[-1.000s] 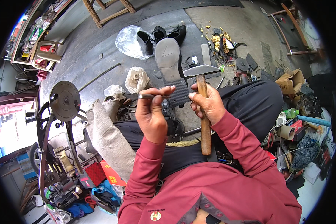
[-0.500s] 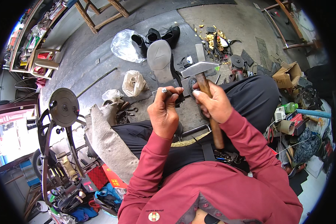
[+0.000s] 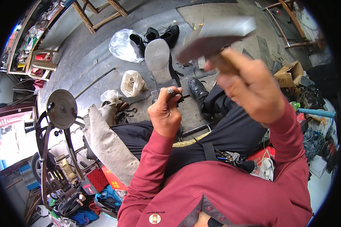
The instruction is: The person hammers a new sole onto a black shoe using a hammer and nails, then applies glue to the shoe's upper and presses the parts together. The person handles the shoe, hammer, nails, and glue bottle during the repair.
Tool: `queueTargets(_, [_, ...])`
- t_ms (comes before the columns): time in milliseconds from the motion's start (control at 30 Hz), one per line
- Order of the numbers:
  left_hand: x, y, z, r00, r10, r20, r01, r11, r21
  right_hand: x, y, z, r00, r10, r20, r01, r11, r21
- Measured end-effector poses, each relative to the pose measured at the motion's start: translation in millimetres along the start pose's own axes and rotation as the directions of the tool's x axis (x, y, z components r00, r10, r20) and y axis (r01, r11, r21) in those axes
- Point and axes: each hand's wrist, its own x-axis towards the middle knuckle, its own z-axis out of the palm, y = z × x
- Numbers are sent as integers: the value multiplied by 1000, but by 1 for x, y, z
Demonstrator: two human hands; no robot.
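head view, read as a clock dial with 12 at the far side. my left hand (image 3: 165,119) is near the dial's centre, clamped round a short metal rod (image 3: 171,91). one end faces up; the other is hidden, so i cannot tell what it touches. the shoe (image 3: 156,56) lies just before 12 o'clock, sole up, its ribbed heel just beyond my knuckles. my right hand (image 3: 254,87), between 2 and 3 o'clock, is closed round the handle of a hammer (image 3: 219,36), whose blurred head is raised at 1 o'clock. the hands are well apart.

also noted: black shoes (image 3: 151,34) near 12, a clear plastic bag (image 3: 123,47) at 11, a dark wheel (image 3: 61,109) at 9, a grey cloth (image 3: 110,140) at 8.

assessment: the step in hand appears to be striking work near the heel. the next move calls for a steady, square rod and a hammer face kept clear of my left thumb.
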Motion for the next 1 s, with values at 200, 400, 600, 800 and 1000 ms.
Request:
queueTargets(200, [-3, 4, -3, 999, 40, 36, -44, 990, 132, 11, -3, 22, 957, -237, 165, 262, 953, -154])
queueTargets(400, [-1, 0, -6, 998, -50, 31, 51, 998, -34, -3, 48, 40, 996, 85, -17, -84, 996, 17])
queueTargets(600, [3, -2, -15, 974, -225, -5, 204, 894, -398, -7, 100, 111, 777, 624, 86, -490, 513, 704])
queueTargets(800, [8, -3, -22, 934, -353, -57, 250, 758, -603, 1, 121, 142, 814, 570, 116, -390, 386, 836])
queueTargets(1000, [18, -2, -29, 941, -318, -115, 205, 807, -554, 5, 114, 147, 792, 603, 89, -396, 397, 828])
